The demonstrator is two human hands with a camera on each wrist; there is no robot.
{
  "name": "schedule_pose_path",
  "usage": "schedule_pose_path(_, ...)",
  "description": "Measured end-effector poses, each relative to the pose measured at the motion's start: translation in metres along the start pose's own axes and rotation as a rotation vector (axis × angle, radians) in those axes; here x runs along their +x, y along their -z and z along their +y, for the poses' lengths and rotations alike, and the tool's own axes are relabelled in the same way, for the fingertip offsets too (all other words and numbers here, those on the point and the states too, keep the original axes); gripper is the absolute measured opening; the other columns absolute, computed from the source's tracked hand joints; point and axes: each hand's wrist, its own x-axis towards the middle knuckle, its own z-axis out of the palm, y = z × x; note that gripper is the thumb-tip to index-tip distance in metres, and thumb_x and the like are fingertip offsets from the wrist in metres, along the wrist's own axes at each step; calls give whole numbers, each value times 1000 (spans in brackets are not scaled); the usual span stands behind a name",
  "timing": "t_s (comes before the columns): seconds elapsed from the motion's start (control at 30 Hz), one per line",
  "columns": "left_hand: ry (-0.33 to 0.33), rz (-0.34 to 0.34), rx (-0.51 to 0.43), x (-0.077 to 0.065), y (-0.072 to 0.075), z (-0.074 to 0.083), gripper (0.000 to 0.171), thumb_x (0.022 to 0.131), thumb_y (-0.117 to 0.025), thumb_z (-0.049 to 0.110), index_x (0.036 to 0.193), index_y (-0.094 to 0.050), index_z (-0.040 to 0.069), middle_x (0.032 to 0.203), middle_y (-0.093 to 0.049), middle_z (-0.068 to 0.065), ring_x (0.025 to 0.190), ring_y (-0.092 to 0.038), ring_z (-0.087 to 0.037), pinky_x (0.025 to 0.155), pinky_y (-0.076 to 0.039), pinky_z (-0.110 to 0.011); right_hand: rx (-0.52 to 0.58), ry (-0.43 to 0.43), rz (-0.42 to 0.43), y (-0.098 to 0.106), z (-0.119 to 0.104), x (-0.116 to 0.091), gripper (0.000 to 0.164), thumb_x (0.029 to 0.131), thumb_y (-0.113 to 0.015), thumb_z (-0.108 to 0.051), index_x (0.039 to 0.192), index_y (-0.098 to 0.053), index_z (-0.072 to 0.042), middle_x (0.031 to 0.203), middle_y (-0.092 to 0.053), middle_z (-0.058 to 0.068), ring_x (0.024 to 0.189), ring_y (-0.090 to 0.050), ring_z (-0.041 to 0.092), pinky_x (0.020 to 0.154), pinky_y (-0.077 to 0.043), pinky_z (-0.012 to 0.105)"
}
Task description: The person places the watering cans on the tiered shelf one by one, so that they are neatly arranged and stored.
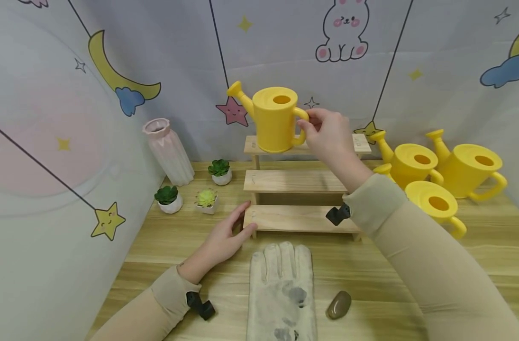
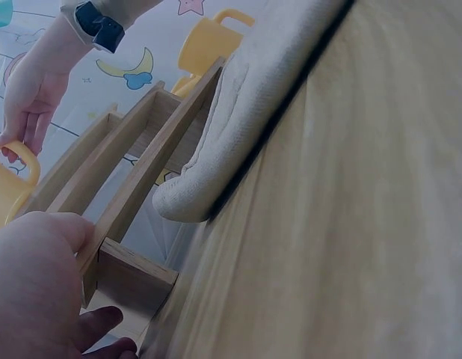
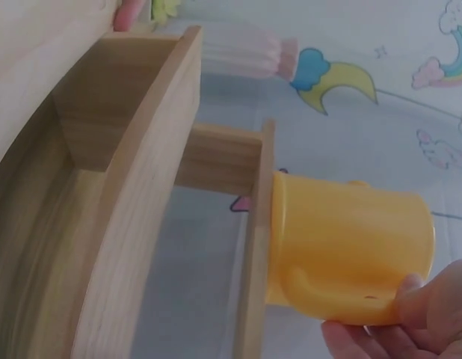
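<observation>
The right hand (image 1: 327, 135) grasps the handle (image 1: 301, 113) of a yellow plastic watering can (image 1: 274, 121), pinching it between thumb and fingers. The can is upright at the left end of the top tier of a pale wooden three-tier shelf (image 1: 293, 181), its spout pointing left. The head view shows its round opening and spout; the right wrist view shows instead its base right up against the top board, though I cannot tell whether its weight rests there.

The left hand (image 1: 218, 239) is at the left end of the lowest tier, fingers fairly straight and spread, thumb by the front corner. The left wrist view shows the lower fingers (image 2: 104, 321) below that board, mostly hidden in the head view.

On the wood-grain counter (image 1: 186, 255), three more yellow watering cans (image 1: 474, 173) stand toward the right edge. A pink-and-white ribbed vase (image 1: 171, 154) stands at the far left corner, with three small potted succulents (image 1: 221, 171) between it and the shelf. Toward the near edge lie a stained cream fabric glove (image 1: 280, 289) and, right of it, a glossy brown stone (image 1: 339, 304). The left wrist view gives the glove's thickness, with a dark line along its underside.
</observation>
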Motion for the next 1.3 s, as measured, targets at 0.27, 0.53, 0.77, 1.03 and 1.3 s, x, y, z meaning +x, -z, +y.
schedule_pose_path(0.27, -6, 13, -3, -1, -1, 0, 70, 99, -57, 59, 160, -32, 35, 164, -38, 8, 148, -44, -17, 121, -40, -41, 1, 7, -16, 0, 1, -2, 42, 102, -61, -37, 138, -63, -15, 123, -72, 5, 106, -67, 21, 93, -60, 36)
schedule_pose_path(0.53, -8, 10, 0, -1, -4, -2, 71, 99, -57, 60, 160, -32, 34, 164, -39, 8, 148, -44, -17, 122, -39, -42, 19, 14, -62, 8, 14, -18, 65, 99, -62, -49, 156, -40, -26, 143, -63, 2, 125, -65, 21, 101, -58, 43)
schedule_pose_path(0.77, -17, 9, -26, 0, -4, -3, 70, 99, -58, 59, 160, -32, 36, 164, -39, 6, 147, -46, -18, 121, -41, -44, 2, 152, 35, 29, 35, -54, 78, 95, -66, -53, 160, -30, -31, 155, -51, 3, 139, -54, 30, 115, -47, 51)
schedule_pose_path(1.03, -16, 14, 4, -1, -3, -5, 71, 98, -57, 62, 159, -31, 38, 163, -40, 5, 147, -47, -19, 120, -41, -45, -57, 173, 110, 63, 77, -110, 87, 92, -75, -44, 163, -25, -31, 161, -44, 4, 142, -45, 39, 111, -37, 68)
schedule_pose_path(1.3, -13, 17, 16, 0, -2, -2, 71, 98, -57, 61, 160, -31, 37, 162, -43, 2, 146, -48, -20, 120, -42, -46, -157, 28, 225, 107, 135, -154, 98, 89, -79, -36, 165, -18, -27, 166, -34, 12, 143, -40, 50, 110, -30, 76)
